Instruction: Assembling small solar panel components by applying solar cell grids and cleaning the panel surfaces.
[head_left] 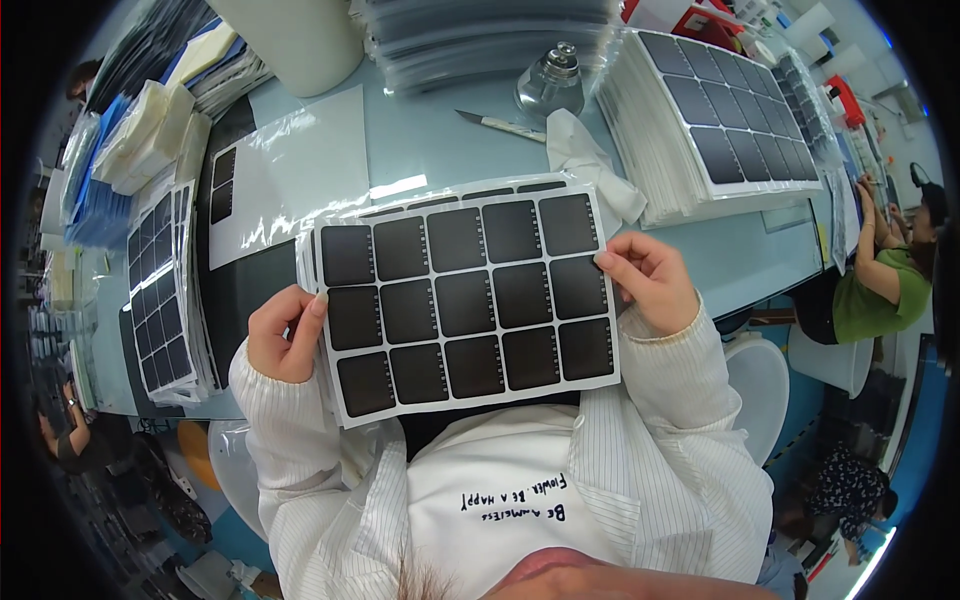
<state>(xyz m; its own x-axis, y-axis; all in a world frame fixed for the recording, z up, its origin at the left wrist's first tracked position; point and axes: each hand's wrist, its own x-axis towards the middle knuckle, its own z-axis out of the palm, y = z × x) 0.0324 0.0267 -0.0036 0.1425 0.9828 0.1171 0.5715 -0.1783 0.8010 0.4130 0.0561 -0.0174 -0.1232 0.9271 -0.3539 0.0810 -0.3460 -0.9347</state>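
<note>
Between my hands is a white sheet bearing rows of black, nearly square panels with small marks along one edge. My left hand pinches its left edge, thumb on top. The right edge is gripped by my right hand, whose thumb also lies on top and whose other fingers are partly hidden. Under the held sheet, further similar sheets peek out at the far side and the left. Their number cannot be made out.
A tall stack of black-panelled sheets stands at the far right, another stack at the left. Beyond my hands lie a craft knife, a glass bottle with a metal top and a crumpled white cloth. People sit at both sides.
</note>
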